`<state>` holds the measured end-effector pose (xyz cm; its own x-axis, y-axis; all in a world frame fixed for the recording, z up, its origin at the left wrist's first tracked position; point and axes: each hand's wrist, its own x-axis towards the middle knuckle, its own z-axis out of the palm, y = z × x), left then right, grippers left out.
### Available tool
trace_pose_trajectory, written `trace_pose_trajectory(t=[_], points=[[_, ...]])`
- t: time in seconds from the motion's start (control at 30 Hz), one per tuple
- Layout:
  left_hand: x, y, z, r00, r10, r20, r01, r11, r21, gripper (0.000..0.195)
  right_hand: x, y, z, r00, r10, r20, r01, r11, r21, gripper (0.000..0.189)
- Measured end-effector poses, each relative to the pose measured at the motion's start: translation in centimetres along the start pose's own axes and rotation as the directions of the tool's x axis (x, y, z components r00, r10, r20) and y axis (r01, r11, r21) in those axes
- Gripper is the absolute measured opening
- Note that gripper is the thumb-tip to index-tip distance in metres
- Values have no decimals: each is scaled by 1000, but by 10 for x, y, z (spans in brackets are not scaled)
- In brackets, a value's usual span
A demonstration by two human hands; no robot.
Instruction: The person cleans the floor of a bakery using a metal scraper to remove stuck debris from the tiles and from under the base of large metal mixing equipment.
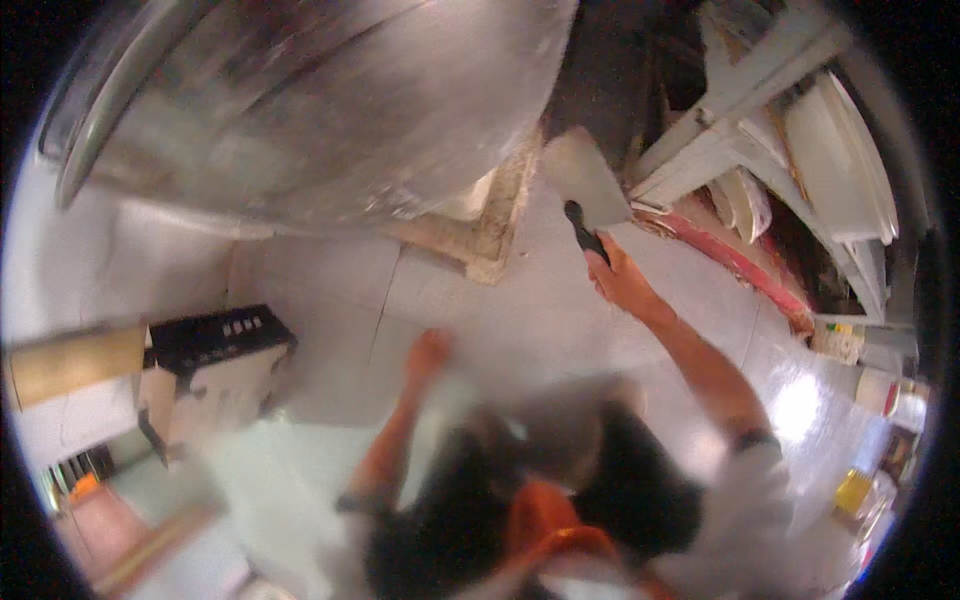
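A flat, wide-bladed scraper (589, 180) with a black handle is in my right hand (621, 279), its arm stretched forward. The blade points away from me over the grey floor, beside a worn, pale corner base (491, 251). Closer to my body, my left hand (430, 349) hangs above the floor with its fingers curled. Blur hides whether anything is in it. A large, dull metal body (330, 112) fills the upper left, above the corner base. My knees are bent below me, and something orange-red (544, 517) shows between them, blurred.
On the right stands a white-painted frame (697, 135) with pale curved pieces (844, 157) in it and a red bar (727, 255) along its foot. A black-and-white box (217, 375) sits at left. A yellow item (853, 491) lies among clutter at far right.
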<state>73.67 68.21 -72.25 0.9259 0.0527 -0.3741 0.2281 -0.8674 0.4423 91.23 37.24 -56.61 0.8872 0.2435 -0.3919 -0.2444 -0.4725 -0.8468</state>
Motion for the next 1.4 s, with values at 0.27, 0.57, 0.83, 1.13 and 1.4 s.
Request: trace_pose_trajectory(t=[0.27,0.57,0.83,1.13,1.4], points=[[4,17,-26,997,71,37,-67,993,-93,21,170,-30,-38,947,-44,-319,-88,917,-390,32],[3,55,-48,983,-144,111,178,891,-418,21,246,-22,-69,937,-341,69,221,428,-876,40],[4,65,-59,976,-188,106,214,909,-358,26,81,-37,-30,964,34,263,180,644,-744,42],[2,24,-27,999,42,-14,-44,955,-294,25,199,-40,-57,974,-225,-38,103,582,-807,43],[-5,31,-43,999,-11,-38,-1,950,-312,26,78,-29,-11,985,-67,159,171,499,-850,41]])
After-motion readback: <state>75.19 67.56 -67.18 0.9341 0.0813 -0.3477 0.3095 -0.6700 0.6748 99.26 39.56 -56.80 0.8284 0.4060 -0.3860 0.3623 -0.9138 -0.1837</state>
